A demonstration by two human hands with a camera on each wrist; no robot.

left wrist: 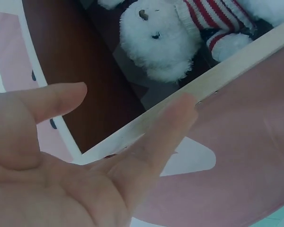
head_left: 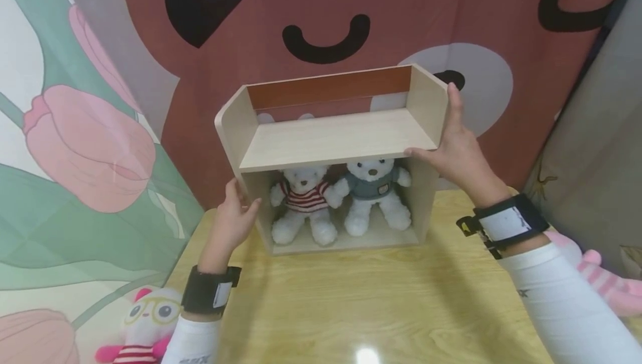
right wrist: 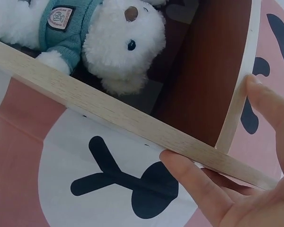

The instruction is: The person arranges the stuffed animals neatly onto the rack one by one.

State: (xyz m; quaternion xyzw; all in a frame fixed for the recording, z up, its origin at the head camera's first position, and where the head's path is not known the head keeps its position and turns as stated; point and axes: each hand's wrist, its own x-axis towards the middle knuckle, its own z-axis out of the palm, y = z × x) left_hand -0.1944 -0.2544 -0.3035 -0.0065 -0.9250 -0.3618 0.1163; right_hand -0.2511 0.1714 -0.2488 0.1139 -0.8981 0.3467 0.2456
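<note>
A small light-wood shelf stands on the table in the head view, with a raised top ledge and an open compartment below. Inside sit two white teddy bears: one in a red-striped top, the other in a blue-green sweater. My left hand lies along the outer left side, its extended fingers at the panel's edge and its thumb apart in front. At the upper right corner my right hand grips the shelf, fingers outside the side panel and thumb on the ledge's front edge.
Yellow wood-grain table extends in front of the shelf. A pink-and-white plush toy with yellow glasses is at lower left, and a pink striped plush lies at right. Behind hangs a brown cartoon backdrop.
</note>
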